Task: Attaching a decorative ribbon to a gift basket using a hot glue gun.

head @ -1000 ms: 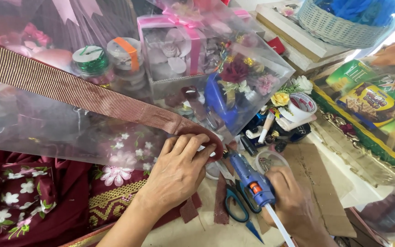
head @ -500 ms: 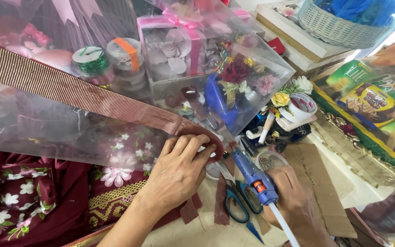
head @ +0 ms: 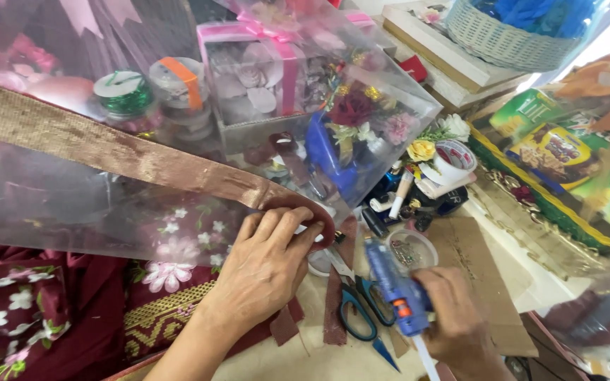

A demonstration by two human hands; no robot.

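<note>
1. Near the middle of the view, our left hand point(head: 266, 264) lies palm-down with its fingers pressed together, pushing the end of the brown ribbon point(head: 107, 152) flat against the corner of the clear plastic gift box point(head: 361, 152).
2. We see the ribbon run in a slant from the upper left down to our fingertips point(head: 305, 229), across the clear wrapping.
3. Our right hand point(head: 460, 324) is wrapped around the grip of the blue glue gun point(head: 397, 289), whose nozzle points up toward the ribbon's end without touching it.
4. We have blue-handled scissors point(head: 361, 310) lying on the desk point(head: 305, 360) between our two hands, just beside the gun.
5. Inside the box we make out artificial flowers point(head: 361, 113) and a pink-ribboned package point(head: 255, 77).
6. Under our left forearm lies maroon flowered cloth point(head: 30, 310).
7. Beyond the gun sit a small round clear tub point(head: 411, 250), a roll of tape point(head: 453, 159) and a sheet of cardboard point(head: 474, 268).
</note>
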